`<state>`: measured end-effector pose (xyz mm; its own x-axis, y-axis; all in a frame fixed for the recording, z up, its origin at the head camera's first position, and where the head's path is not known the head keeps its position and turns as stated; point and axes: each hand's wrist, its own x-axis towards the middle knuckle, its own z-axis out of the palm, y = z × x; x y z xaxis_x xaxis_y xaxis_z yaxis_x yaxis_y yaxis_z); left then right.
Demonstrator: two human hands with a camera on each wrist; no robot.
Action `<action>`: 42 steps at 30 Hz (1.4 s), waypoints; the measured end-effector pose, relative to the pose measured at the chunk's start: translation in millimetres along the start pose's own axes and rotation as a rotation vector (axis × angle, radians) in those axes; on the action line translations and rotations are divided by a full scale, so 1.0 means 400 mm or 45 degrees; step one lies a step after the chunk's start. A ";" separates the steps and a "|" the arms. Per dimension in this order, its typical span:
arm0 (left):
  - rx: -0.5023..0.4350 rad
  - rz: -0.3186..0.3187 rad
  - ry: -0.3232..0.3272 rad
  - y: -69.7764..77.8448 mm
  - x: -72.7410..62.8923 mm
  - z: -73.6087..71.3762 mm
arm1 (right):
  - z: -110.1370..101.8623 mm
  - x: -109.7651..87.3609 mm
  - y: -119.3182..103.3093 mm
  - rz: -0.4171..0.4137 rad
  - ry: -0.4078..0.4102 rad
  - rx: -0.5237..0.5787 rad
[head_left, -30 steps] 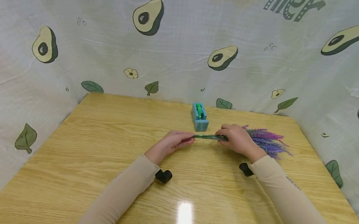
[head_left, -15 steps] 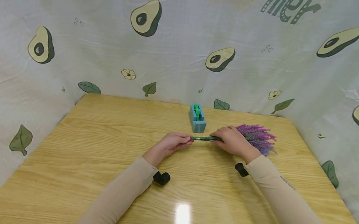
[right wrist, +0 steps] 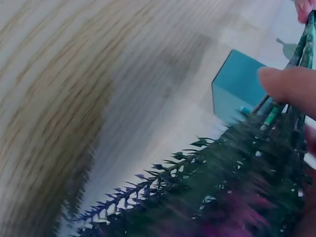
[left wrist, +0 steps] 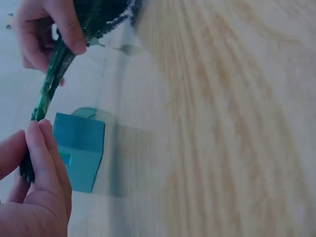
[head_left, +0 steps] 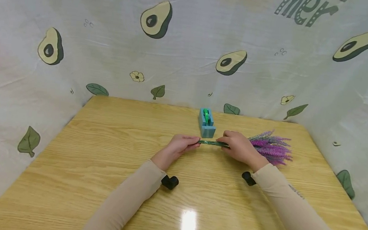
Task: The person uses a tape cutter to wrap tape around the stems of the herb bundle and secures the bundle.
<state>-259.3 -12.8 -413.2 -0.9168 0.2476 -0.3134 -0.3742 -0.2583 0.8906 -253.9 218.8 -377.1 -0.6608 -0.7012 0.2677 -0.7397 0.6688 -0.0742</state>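
A bunch of artificial lavender with purple and violet heads lies sideways in the head view, its blooms to the right. My left hand pinches the cut ends of its green stems between thumb and fingers. Higher up, just below the blooms, my right hand grips the same stems. A shiny strip shows round the stems between the two hands in the left wrist view. Right behind the stems stands a blue tape dispenser with a green roll.
The wooden table runs back to a hanging cloth printed with avocados and leaves. A black wrist mount sits at the left wrist, and another black mount at the right.
The lavender heads have turned about the stems' axis, so different purple and violet sprigs now face up. My right hand has shifted slightly left along the stems; both hands keep their hold.
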 end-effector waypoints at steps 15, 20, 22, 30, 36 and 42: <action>0.076 -0.012 -0.024 0.025 -0.019 -0.041 | 0.001 0.031 -0.028 0.220 -0.270 0.235; 0.077 -0.052 -0.027 0.014 -0.019 -0.039 | 0.005 0.026 -0.025 0.208 -0.277 0.278; 0.071 -0.066 -0.038 0.012 -0.018 -0.038 | 0.006 0.024 -0.025 0.185 -0.265 0.279; 0.128 -0.102 -0.059 0.006 -0.014 -0.027 | 0.009 0.014 -0.032 0.175 -0.210 0.160; 0.166 -0.090 -0.038 0.001 -0.006 -0.010 | 0.009 0.010 -0.041 0.190 -0.180 0.095; 0.169 -0.077 -0.036 -0.002 -0.003 0.001 | 0.013 0.008 -0.040 0.213 -0.206 0.081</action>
<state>-257.8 -12.7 -413.3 -0.8882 0.2859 -0.3596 -0.4048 -0.1167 0.9069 -244.9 204.4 -379.9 -0.7830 -0.6155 0.0899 -0.6211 0.7658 -0.1667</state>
